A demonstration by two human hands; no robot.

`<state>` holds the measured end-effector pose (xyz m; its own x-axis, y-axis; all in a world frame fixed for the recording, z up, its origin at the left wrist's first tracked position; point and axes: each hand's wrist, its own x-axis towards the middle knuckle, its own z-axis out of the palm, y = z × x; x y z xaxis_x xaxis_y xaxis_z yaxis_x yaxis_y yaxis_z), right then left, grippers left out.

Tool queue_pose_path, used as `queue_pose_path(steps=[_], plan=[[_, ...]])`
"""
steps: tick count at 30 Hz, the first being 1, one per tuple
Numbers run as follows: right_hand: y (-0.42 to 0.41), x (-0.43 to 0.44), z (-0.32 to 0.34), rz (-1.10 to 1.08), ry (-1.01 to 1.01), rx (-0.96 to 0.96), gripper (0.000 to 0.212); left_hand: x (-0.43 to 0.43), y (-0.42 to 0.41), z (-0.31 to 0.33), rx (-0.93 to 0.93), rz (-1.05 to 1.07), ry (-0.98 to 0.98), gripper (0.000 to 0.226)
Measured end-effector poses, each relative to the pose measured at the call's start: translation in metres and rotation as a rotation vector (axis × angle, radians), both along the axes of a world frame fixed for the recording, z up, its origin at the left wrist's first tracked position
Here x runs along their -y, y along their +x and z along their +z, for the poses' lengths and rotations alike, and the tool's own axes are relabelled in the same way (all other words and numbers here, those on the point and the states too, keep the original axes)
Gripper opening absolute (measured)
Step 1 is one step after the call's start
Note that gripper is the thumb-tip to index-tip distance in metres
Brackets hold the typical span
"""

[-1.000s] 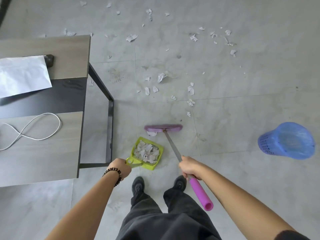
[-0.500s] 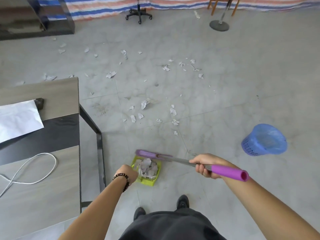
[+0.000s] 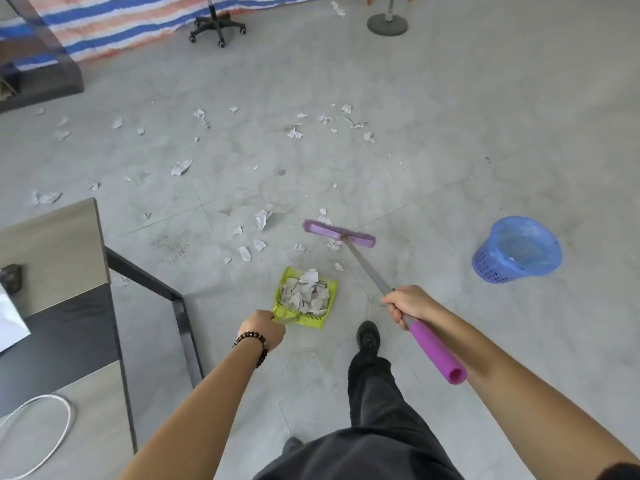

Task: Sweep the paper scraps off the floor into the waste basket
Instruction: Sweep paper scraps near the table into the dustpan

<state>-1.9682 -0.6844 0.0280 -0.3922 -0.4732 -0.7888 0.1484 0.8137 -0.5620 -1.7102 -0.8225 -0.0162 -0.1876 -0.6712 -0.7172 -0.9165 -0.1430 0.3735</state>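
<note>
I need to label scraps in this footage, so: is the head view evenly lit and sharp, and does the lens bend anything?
Head view: soft even light, hardly any shadows, no glare on the floor. Head view: wide-angle bending makes the waste basket lean and the table edge slant. Head view: broom and dustpan are crisp; the far paper scraps are small and soft.

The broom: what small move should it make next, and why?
Probably a short pull of the broom back toward the green dustpan. Loose paper scraps lie on the near side of its head, between it and the pan's open edge, and the left hand holds the pan ready.
</note>
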Motion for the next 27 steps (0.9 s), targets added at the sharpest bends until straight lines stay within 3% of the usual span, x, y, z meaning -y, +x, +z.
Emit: queue_pose_path(steps=[9,14,16,20,22,27], plan=[[-0.147,0.140,-0.058,0.219,0.028,-0.139,0.025,0.063,-0.101,-0.022,0.097,0.188,0.092,0.031],[-0.198,0.212,-0.104,0.348,0.068,-0.104,0.045,0.086,-0.134,-0.031,0.134,0.362,0.132,0.023],[-0.202,0.227,-0.117,0.415,0.121,-0.104,0.041,0.089,-0.138,-0.031,0.164,0.371,0.144,0.023],[-0.185,0.212,-0.136,0.546,0.303,-0.045,0.026,0.093,-0.136,-0.026,0.191,0.367,0.181,0.022],[-0.180,0.187,-0.141,0.542,0.390,-0.001,0.030,0.097,-0.135,-0.024,0.195,0.356,0.190,0.021],[-0.188,0.121,-0.120,0.666,0.449,-0.128,0.046,0.109,-0.135,-0.027,0.178,0.269,0.211,0.026]])
